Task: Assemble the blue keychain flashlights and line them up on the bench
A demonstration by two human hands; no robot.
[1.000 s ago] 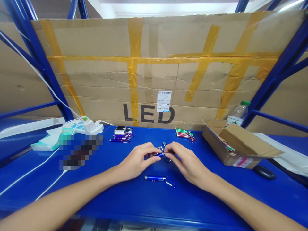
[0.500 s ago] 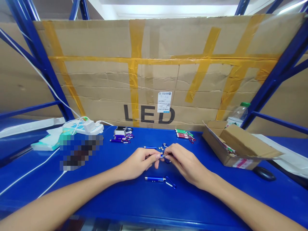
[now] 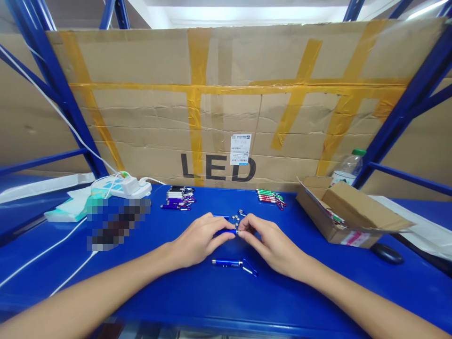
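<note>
Pinching a blue tube [image 3: 228,231], left hand [image 3: 198,240] sits behind the desk's front edge [image 3: 226,315]; right hand [image 3: 273,241] at tube's tip, grip unclear.

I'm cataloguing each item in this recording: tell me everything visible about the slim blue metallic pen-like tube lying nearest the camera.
The slim blue metallic-looking tube is a glossy cylinder with a silver left end and a silver band at the right, where a blue carabiner-style clip slants toward the near right. Pale marks on its barrel are too small to read. It lies roughly crosswise on the blue tabletop, nearer the camera than the left hand and right hand; neither touches it.
</note>
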